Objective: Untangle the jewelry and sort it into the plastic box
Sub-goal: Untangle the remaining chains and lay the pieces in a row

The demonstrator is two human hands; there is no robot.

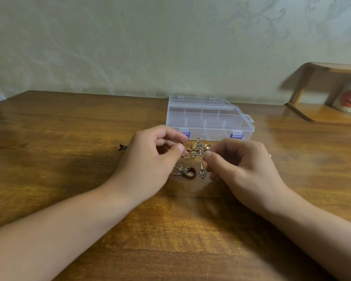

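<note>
head view: at frame centre, the left hand [154, 157] pinches a thin chain end and the right hand [233, 161] pinches the cross pendant [200, 157], likely pulling the jewelry tangle [193, 153] apart above the table [69, 138]. the pendant's long axis runs up-down in frame, foot toward the viewer. the plastic box [209, 118] sits closed just beyond.

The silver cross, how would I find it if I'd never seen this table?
Start at the clear plastic compartment box with purple latches at the back of the brown wooden table. Just in front of it, both hands work a tangle of gold-coloured jewelry. The long ornate silver cross pendant hangs upright beside the right hand; it is the biggest, only silvery piece.
</note>
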